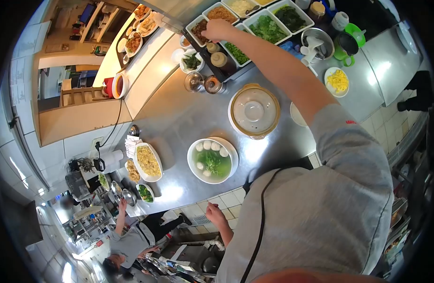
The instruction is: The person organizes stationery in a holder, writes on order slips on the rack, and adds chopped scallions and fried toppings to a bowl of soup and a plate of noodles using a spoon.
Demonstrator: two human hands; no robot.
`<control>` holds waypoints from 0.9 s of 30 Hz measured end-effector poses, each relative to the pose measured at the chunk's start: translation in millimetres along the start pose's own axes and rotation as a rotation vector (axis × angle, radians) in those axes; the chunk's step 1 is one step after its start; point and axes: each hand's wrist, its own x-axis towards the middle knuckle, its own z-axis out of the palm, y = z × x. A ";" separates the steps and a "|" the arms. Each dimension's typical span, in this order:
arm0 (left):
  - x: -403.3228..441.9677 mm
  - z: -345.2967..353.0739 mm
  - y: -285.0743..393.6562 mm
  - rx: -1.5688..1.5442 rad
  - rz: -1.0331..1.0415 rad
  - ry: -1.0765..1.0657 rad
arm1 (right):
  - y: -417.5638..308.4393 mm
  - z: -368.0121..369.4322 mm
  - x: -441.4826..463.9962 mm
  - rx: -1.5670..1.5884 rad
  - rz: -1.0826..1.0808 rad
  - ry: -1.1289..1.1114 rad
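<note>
My right hand reaches over a white bin of brown crumbly topping, its fingers closed together at the bin's edge; what they hold, if anything, is hidden. Low in the view, my left hand is loosely curled in front of the counter edge, with nothing visible in it. Nearest to it is a white bowl of green broth with pale balls and chopped greens. Behind the bowl stands a covered pot, its pale lid rimmed in brown.
Bins of chopped greens, bottles and a metal bowl line the back. A plate of yellow strips lies right. At left are a dish of yellow food and a co-worker, one hand near small metal bowls.
</note>
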 end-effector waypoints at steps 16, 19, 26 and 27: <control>19.9 -2.0 -18.8 -0.007 0.014 0.031 | -11.7 -26.6 13.1 -0.009 0.158 -0.210; 23.3 1.3 -30.3 -0.029 0.020 0.028 | 7.3 -8.0 34.3 -0.264 -0.054 -0.095; 14.8 3.8 -17.2 -0.045 0.009 0.044 | 20.6 13.5 28.5 -0.131 -0.016 0.283; 17.5 3.5 -23.2 -0.050 0.005 0.048 | 16.6 3.9 19.2 -0.134 -0.012 0.255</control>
